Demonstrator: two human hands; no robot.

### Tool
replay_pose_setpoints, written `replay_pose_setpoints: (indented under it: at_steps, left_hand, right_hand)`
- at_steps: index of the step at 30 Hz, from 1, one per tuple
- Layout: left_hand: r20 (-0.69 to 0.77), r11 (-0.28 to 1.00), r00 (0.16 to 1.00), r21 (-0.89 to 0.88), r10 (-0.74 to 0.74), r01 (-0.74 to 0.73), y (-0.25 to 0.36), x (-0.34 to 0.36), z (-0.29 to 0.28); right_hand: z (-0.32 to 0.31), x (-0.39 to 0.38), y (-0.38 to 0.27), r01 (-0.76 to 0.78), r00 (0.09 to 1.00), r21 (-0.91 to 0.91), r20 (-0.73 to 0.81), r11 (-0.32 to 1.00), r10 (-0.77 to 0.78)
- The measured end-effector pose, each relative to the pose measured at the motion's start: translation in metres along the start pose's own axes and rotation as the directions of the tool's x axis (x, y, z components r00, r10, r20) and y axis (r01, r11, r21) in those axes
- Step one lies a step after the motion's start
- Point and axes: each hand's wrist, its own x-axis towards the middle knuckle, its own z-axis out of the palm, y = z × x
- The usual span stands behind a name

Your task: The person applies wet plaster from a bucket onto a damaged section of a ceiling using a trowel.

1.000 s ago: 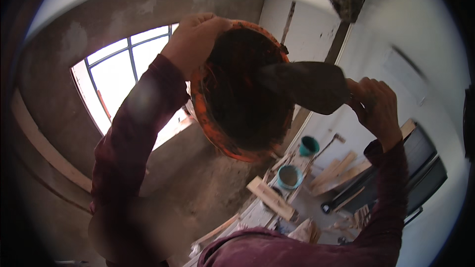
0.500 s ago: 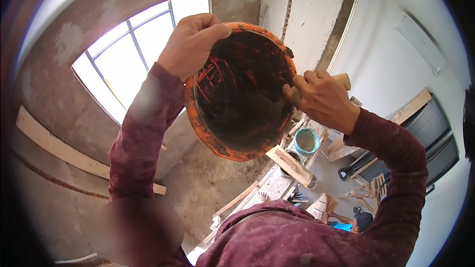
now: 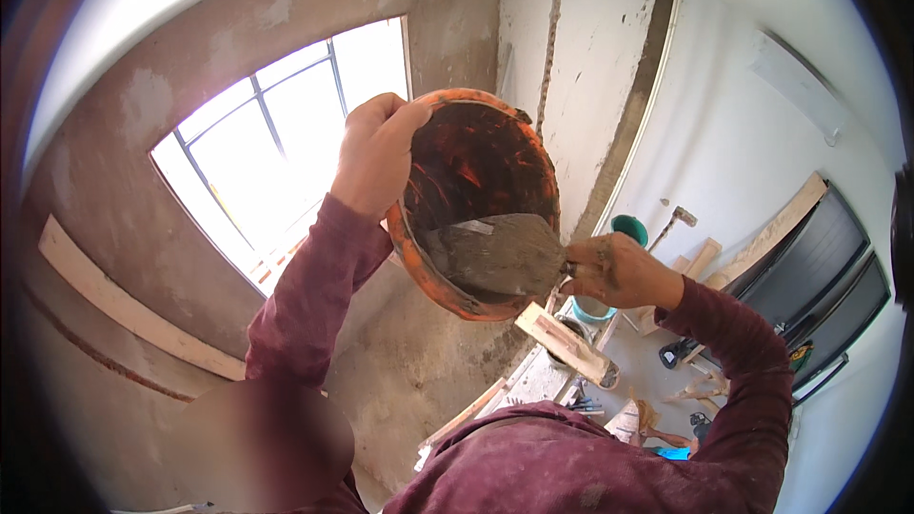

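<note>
An orange bucket [image 3: 409,249] is held up in front of me, tilted so that its mouth faces me. My left hand [image 3: 378,154] grips its upper left rim, thumb over the edge. Inside, the wall is dark, with orange scrape marks showing through. A trowel [image 3: 500,252] coated in grey mortar lies across the lower part of the bucket's mouth. My right hand [image 3: 617,271] is closed round the trowel's handle, just off the bucket's right rim. Most of the handle is hidden by the fingers.
Below stands a white-splashed platform with a wooden plank [image 3: 566,347] and a teal bucket [image 3: 592,308]. A green bucket [image 3: 628,227] is farther right. A window [image 3: 276,133] opens at left, above a long board [image 3: 133,309]. Another person's blue clothing [image 3: 673,453] shows at lower right.
The bucket has come down slightly and tilted. My right hand has moved lower, and the trowel's mortar-coated blade now shows plainly in the bucket's mouth.
</note>
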Motion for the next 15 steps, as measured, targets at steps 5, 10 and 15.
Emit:
replay_pose_setpoints:
  at_steps: [5, 10, 15]
  left_hand:
    - [-0.071, 0.968, 0.993, -0.241, -0.094, 0.074, -0.001, 0.016, -0.008]
    - [-0.056, 0.910, 0.993, -0.407, -0.109, 0.077, 0.035, 0.042, 0.001]
    - [0.042, 0.836, 0.999, -0.547, -0.026, 0.045, 0.050, 0.089, 0.013]
  right_hand:
    - [-0.031, -0.011, -0.018, -0.154, 0.983, 0.154, -0.076, 0.976, 0.167]
    - [-0.101, -0.034, -0.069, -0.198, 0.962, -0.193, -0.224, 0.961, 0.153]
    - [-0.171, -0.052, -0.129, -0.335, 0.907, -0.199, -0.332, 0.921, 0.259]
